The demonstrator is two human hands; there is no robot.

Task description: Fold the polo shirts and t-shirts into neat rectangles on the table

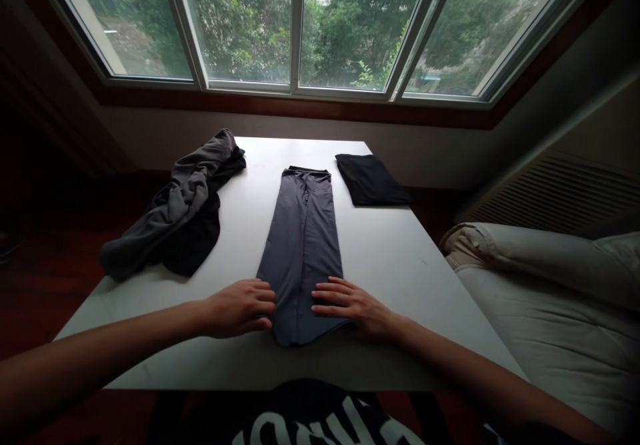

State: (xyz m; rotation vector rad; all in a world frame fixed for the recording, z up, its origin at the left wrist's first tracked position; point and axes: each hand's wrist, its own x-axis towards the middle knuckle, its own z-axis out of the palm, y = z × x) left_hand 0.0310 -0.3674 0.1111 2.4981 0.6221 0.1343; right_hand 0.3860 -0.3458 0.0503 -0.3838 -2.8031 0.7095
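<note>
In the head view, the grey garment (305,245) lies flat and lengthwise on the bench (395,252), apparently so you can reach both side edges. Your left hand (233,308) touches its left edge, fingers close together, slightly bent; your right hand (367,313) rests on its right edge, fingers slightly spread. Left of the garment is a rumpled clothes pile (187,195); right of its far end, a folded black cloth (371,182). No container shows.
</note>
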